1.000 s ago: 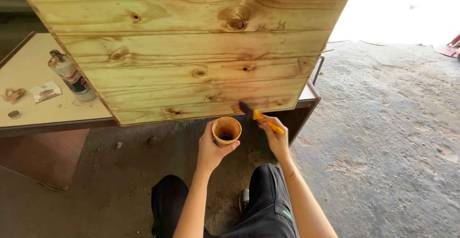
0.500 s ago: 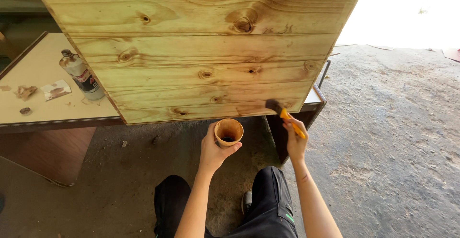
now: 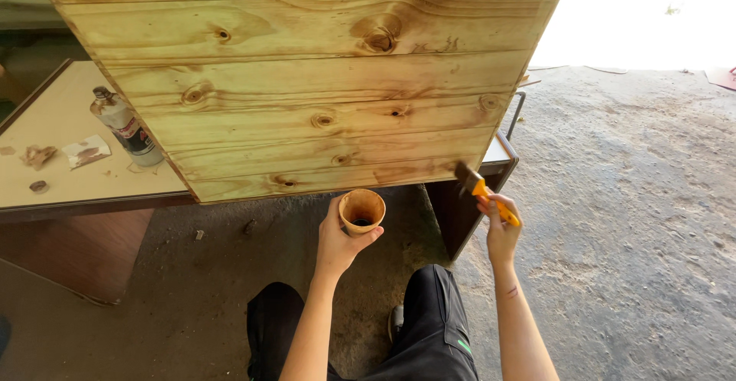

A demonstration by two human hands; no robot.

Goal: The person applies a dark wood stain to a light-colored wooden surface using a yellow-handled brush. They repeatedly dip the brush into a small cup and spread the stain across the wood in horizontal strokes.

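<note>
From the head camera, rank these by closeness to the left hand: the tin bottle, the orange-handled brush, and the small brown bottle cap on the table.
1. Orange-handled brush, to the right, held in the right hand.
2. Tin bottle, on the table at left.
3. Small brown bottle cap, near the table's far left edge.

The left hand holds a stained cup.

The wooden panel (image 3: 307, 82) rests on the table (image 3: 69, 189). Left of the panel a bottle (image 3: 126, 126) stands on the table. Below the panel's lower edge is a cup (image 3: 362, 211); at its lower right corner, a brush (image 3: 484, 192).
</note>
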